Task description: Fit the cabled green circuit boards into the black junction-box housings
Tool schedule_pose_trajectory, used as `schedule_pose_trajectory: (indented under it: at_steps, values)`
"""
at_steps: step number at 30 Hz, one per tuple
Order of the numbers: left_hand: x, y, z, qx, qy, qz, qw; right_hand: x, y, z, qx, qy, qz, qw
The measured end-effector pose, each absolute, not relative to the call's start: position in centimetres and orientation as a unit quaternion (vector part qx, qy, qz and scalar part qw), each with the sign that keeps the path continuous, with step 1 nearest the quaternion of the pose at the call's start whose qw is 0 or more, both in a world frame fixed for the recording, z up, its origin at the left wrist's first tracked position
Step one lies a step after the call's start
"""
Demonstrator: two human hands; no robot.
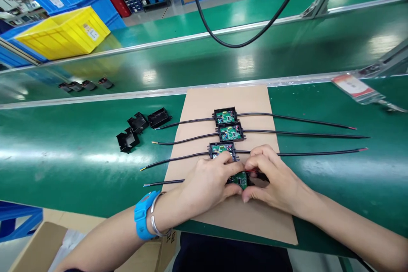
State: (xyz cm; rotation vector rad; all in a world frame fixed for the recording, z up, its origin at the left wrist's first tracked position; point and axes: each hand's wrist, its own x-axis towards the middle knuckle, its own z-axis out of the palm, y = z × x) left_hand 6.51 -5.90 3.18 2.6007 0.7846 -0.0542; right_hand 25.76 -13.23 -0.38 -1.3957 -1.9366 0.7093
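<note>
Both hands meet over a green circuit board (pixel 241 179) at the near end of a cardboard sheet (pixel 251 221). My left hand (pixel 212 180) grips the board's left side between thumb and fingers. At its right side my right hand (pixel 274 178) is closed around the board's edge and wires, a red one among them. Much of this board and any case under it is hidden by my fingers. Just beyond lie three black cases with boards inside, the far one (pixel 225 117), the middle one (pixel 230 132) and the near one (pixel 219 148), each with black cables on both sides.
Three empty black cases (pixel 127 139) lie left of the cardboard. Several small dark parts (pixel 89 85) sit on the back ledge, below a yellow bin (pixel 63 34). A tagged pouch (pixel 355 88) lies at the right, and a black cable (pixel 236 45) hangs in a loop above.
</note>
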Motion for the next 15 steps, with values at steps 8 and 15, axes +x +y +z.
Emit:
schedule_pose_trajectory:
  at_steps: [8,15]
  values:
    - [6.6,-6.9,2.9,0.951,0.269,-0.013,0.149,27.9,-16.5,-0.2,-0.627,-0.662,0.290,0.291]
    - [6.6,-7.2,2.3,0.964,0.240,0.018,0.110,27.9,-17.0,0.9,-0.573,-0.751,0.196,0.263]
